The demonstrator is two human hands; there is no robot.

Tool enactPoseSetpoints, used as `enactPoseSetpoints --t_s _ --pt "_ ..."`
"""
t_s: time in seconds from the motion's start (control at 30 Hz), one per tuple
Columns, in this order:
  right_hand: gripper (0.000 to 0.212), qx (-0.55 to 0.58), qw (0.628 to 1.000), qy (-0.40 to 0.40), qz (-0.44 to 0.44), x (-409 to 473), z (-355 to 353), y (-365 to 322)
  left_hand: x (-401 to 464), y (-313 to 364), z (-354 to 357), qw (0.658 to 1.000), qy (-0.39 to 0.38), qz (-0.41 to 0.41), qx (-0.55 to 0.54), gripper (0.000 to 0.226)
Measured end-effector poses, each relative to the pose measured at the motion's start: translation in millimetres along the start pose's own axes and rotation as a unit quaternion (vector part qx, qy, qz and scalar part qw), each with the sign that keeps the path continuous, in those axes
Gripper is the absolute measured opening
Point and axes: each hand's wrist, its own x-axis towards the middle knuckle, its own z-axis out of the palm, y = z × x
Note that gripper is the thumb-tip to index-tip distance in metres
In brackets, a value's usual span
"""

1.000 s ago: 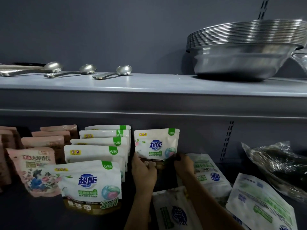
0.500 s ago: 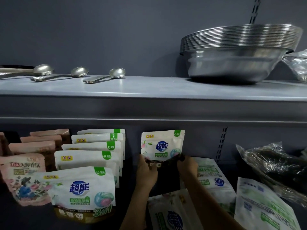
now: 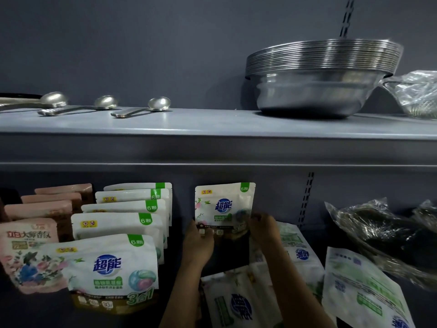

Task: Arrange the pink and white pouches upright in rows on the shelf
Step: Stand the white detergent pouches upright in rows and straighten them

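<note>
Both hands stayed on the white pouch (upright, centre of the frame, lower shelf): left hand gripped its bottom-left corner, right hand pinched its lower right edge.

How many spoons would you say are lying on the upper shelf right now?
3, side by side on the upper shelf's left part: left spoon at the frame edge, middle spoon, right spoon. More may lie beyond the left edge.
</note>
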Motion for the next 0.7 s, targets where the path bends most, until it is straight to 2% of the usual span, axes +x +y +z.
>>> enactPoseSetpoints --t_s 0.07,0.13,0.27,0.37,0.43,0.57,0.7 --pt "0.027 -0.038 0.999 0.003 -0.018 -3.2 -17.1 4.8 -6.9 3.1 -1.8 0.999 -0.006 0.03 0.017 0.031" --pt "0.032 -0.1 0.995 0.019 0.0 -2.8 -33.9 16.9 -12.1 4.3 -2.3 0.998 -0.006 0.049 0.033 0.031" --pt "0.06 -0.162 0.983 0.0 0.092 -7.4 -59.2 42.0 -19.9 6.1 3.3 0.997 -0.019 0.046 0.056 0.041" --pt "0.085 -0.164 0.976 -0.041 0.139 -12.7 -64.7 51.6 -27.3 7.9 12.6 0.995 -0.041 0.067 0.061 0.033" --pt "0.093 -0.15 0.974 -0.06 0.159 -14.8 -63.8 54.3 -32.7 9.0 17.4 0.994 -0.048 0.07 0.063 0.032" --pt "0.086 -0.175 0.971 -0.039 0.155 -21.4 -62.7 52.6 -38.0 7.7 18.8 0.994 -0.046 0.067 0.074 0.036" --pt "0.069 -0.175 0.977 0.026 0.12 -22.8 -62.9 44.5 -42.0 6.7 13.8 0.994 -0.05 0.06 0.071 0.038"
